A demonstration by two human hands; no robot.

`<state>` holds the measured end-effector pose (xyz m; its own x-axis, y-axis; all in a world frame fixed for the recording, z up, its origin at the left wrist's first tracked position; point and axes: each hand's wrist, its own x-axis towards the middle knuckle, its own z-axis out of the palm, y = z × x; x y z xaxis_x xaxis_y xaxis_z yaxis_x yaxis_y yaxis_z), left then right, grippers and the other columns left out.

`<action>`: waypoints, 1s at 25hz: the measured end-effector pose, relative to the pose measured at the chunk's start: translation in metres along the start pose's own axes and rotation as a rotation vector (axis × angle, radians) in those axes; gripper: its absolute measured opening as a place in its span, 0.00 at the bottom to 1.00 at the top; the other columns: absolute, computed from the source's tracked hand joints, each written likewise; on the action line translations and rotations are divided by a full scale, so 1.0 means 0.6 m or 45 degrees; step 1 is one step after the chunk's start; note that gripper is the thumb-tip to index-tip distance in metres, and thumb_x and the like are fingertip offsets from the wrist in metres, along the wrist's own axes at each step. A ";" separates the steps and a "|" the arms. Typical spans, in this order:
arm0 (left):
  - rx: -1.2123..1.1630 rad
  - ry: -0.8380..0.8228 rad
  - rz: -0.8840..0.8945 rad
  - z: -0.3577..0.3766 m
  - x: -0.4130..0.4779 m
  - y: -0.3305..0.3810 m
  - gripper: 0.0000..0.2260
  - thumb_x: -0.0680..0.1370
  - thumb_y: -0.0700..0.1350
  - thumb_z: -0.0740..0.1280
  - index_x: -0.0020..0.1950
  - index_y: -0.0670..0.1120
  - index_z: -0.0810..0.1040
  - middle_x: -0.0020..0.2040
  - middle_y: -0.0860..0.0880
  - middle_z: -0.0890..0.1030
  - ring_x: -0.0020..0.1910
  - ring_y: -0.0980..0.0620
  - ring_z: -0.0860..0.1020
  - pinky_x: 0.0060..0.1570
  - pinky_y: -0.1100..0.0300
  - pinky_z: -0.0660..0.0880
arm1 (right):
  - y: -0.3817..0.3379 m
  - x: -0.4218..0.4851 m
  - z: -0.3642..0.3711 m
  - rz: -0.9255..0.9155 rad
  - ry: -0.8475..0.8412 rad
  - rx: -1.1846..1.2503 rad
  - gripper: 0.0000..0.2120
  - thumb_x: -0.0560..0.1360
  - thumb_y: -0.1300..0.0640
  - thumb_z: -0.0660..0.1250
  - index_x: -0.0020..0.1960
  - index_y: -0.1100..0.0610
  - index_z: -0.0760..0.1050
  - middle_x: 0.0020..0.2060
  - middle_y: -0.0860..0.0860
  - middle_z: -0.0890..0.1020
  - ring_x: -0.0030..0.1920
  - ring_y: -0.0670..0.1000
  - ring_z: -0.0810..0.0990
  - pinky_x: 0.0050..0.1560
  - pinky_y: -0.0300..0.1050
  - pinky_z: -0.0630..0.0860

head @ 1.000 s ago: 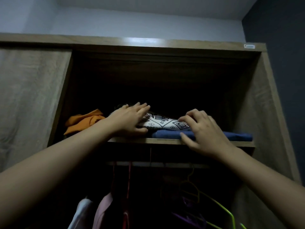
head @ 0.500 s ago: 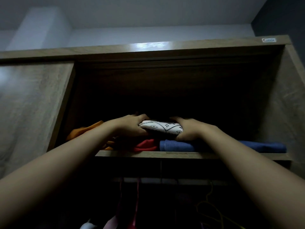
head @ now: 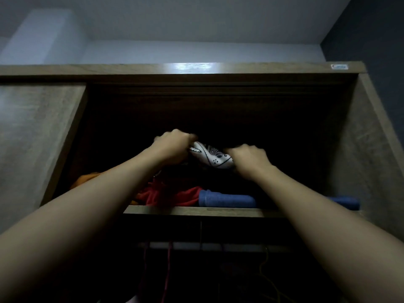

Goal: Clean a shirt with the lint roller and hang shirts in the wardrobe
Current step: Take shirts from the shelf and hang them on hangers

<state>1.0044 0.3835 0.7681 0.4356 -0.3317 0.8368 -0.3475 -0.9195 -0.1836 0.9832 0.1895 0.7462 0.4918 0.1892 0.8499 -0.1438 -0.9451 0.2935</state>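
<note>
A folded white shirt with a black pattern (head: 211,156) hangs in the air above the top shelf (head: 196,211) of the wooden wardrobe (head: 367,149). My left hand (head: 172,147) grips its left end and my right hand (head: 249,158) grips its right end, both with fingers closed around the cloth. Dark cloth under the shirt is hard to make out. No lint roller is in view.
On the shelf lie an orange garment (head: 86,179) at left, a red one (head: 166,196) in the middle and a folded blue one (head: 227,199) at right. Below runs the hanging rail (head: 209,246) with red and yellow hangers (head: 265,265). A closed door panel (head: 37,138) stands left.
Both hands went from resting on the stack to closing on the patterned shirt and lifting it off the shelf. The red garment beneath came into sight. The camera tilted upward.
</note>
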 end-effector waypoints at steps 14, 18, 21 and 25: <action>-0.323 -0.341 0.541 0.060 -0.001 0.179 0.24 0.74 0.44 0.66 0.67 0.56 0.61 0.60 0.46 0.76 0.55 0.45 0.76 0.56 0.51 0.74 | 0.210 -0.145 -0.023 0.037 -0.446 0.078 0.27 0.72 0.60 0.65 0.68 0.46 0.61 0.60 0.54 0.72 0.61 0.57 0.73 0.58 0.51 0.72; -0.307 -0.484 0.657 0.032 -0.010 0.151 0.22 0.75 0.42 0.65 0.68 0.53 0.69 0.61 0.52 0.75 0.60 0.52 0.74 0.56 0.59 0.69 | 0.217 -0.145 -0.042 0.020 -0.536 0.297 0.21 0.71 0.66 0.63 0.57 0.46 0.72 0.55 0.50 0.75 0.58 0.52 0.74 0.55 0.44 0.70; -0.503 -0.793 0.446 0.025 -0.038 0.159 0.12 0.79 0.49 0.58 0.61 0.55 0.74 0.51 0.52 0.77 0.46 0.55 0.75 0.46 0.61 0.69 | 0.201 -0.139 -0.038 0.101 -0.716 0.021 0.22 0.72 0.64 0.59 0.60 0.45 0.74 0.53 0.49 0.79 0.56 0.50 0.73 0.64 0.56 0.65; -0.786 -0.677 0.447 -0.006 -0.043 0.121 0.23 0.80 0.57 0.49 0.73 0.54 0.63 0.76 0.54 0.60 0.74 0.54 0.59 0.73 0.57 0.53 | 0.154 -0.121 -0.082 0.191 -0.985 0.296 0.30 0.64 0.58 0.63 0.67 0.51 0.71 0.56 0.50 0.77 0.51 0.50 0.74 0.50 0.45 0.73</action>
<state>0.9650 0.3260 0.7349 0.4939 -0.7688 0.4062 -0.8530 -0.5190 0.0549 0.8922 0.1017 0.7332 0.9468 -0.1007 0.3058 -0.1153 -0.9929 0.0300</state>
